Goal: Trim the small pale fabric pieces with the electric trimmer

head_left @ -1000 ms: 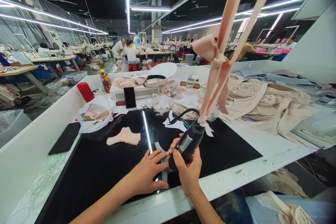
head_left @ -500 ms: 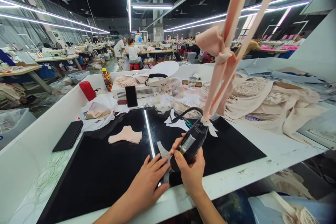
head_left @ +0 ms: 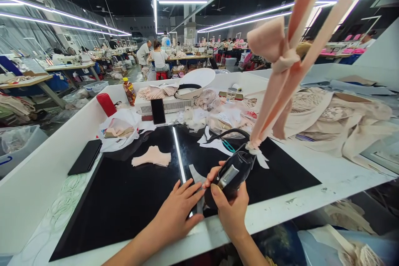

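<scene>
My right hand is wrapped round a black electric hand tool with a silver plate and a cord. Its lower end is by the grey curved piece, and my hand partly hides it. Knotted pale pink fabric strips run up from the top of the tool. My left hand lies flat with fingers spread, its fingertips at the grey piece beside the tool. Both hands are over a black board. Farther left on it lies a small stack of pale pink cut fabric.
White cut pieces and teal-handled snips lie behind the tool. A phone leans on a white box. Beige fabric is heaped at right. A black tablet-like slab lies left, inside the white side wall. Other people work behind.
The view has shifted slightly. The pink strips lean farther right above the tool. Both hands keep nearly the same place by the grey piece.
</scene>
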The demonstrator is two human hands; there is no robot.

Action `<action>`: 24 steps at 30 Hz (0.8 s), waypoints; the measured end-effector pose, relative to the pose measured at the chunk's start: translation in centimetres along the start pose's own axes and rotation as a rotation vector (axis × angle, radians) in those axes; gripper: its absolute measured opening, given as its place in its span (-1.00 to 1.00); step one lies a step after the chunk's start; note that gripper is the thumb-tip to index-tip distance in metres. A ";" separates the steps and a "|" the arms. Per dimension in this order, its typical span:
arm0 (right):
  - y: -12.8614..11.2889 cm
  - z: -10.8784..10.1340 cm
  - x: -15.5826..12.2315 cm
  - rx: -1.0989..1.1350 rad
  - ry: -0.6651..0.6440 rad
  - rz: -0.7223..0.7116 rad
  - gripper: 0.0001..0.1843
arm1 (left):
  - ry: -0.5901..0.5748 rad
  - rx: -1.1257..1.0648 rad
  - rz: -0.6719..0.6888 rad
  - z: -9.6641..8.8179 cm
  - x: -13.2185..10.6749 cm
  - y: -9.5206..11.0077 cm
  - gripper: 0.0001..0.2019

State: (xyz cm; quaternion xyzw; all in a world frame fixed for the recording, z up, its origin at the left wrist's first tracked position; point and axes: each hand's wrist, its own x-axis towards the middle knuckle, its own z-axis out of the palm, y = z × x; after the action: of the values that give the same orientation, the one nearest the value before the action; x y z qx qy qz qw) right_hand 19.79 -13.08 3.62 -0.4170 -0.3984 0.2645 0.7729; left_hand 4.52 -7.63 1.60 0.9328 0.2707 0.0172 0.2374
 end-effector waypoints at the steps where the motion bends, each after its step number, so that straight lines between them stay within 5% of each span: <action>1: 0.0 0.0 0.0 -0.011 0.003 -0.001 -0.62 | 0.000 0.001 0.000 0.0 0.0 0.0 -0.30; 7: 0.1 -0.1 0.2 -0.055 0.012 -0.015 -0.65 | 0.011 -0.013 -0.004 0.0 0.1 -0.2 -0.26; 18: -0.3 -2.6 1.9 -0.091 -0.023 -0.035 -0.60 | 0.193 0.180 0.127 -1.1 0.9 -2.4 -0.66; 24: -0.7 -4.3 4.7 -0.213 0.075 -0.113 -0.70 | 0.254 0.153 0.188 -0.3 -0.3 -0.7 -0.74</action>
State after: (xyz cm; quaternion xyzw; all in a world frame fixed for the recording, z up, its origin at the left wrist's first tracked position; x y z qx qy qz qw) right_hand 25.98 -11.79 4.68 -0.4832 -0.4177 0.1609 0.7524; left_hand 3.86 -7.09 1.56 0.9596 0.2107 0.1362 0.1270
